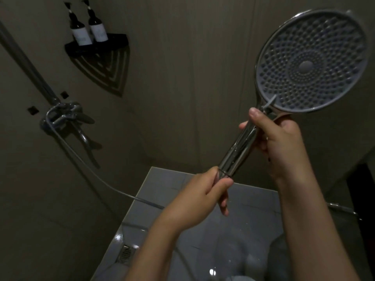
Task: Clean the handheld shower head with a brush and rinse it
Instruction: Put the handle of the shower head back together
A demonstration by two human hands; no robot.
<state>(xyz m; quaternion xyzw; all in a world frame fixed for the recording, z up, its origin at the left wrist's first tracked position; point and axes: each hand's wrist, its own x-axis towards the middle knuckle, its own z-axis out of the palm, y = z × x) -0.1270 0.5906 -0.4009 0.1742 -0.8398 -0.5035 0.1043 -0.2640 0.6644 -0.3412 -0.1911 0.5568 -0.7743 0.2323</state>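
The left hand (203, 196) gripped the bottom end of the chrome handle (238, 149), fingers curled close together round the collar where the hose (97, 176) seemed to join, thumb laid over the top. Up and to the right of those fingers, the right hand (279, 142) wrapped the upper handle, thumb stretched along it toward the neck. Just beyond that thumb tip spread the shower head (310, 63), held up in the air with its grey nozzle face turned toward the camera.

By the look of it the piece was rigid and fairly light but top-heavy. The polished handle showed droplets and would likely be slippery, so a full wrap near the neck looked the safest hold. The nozzle face appeared to be soft rubbery nubs. No brush was in view.

Far left of both hands a riser pipe (24, 63) ran down to the mixer tap (63, 116). Above it two dark bottles (88, 30) stood on a black corner shelf (97, 47). The hose looped from the tap toward the left wrist. Below the forearms lay the glossy wet floor tiles (253, 199), with a floor drain (125, 253) at lower left. The dim walls (182, 78) closed in tightly.
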